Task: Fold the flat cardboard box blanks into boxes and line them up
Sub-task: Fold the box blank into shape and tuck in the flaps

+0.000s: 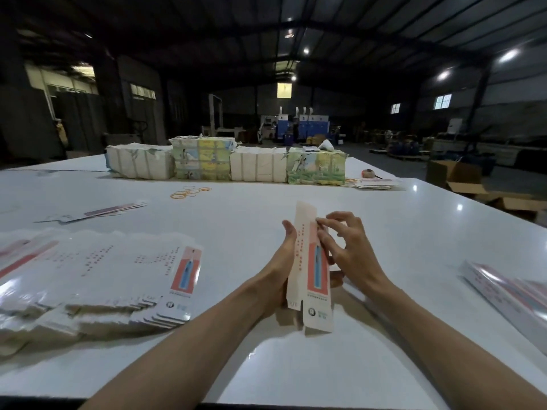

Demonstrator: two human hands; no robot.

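Observation:
A long narrow box blank (310, 261), white with a red panel and a blue picture, stands lengthwise above the white table (266, 208), partly folded into a tube. My left hand (281, 261) grips its left side from beneath, thumb hidden behind the card. My right hand (346, 247) is at its right edge, fingertips pressing the upper panel, fingers bent. A fanned stack of flat blanks (97, 273) lies at the left. Folded boxes (512, 288) lie at the right edge.
Wrapped paper bundles (225, 162) stand in a row at the table's far side. Rubber bands (189, 192) lie in front of them. A few loose blanks (97, 211) lie at the left and several more (376, 183) at the far right. Open cartons (461, 179) sit on the floor to the right.

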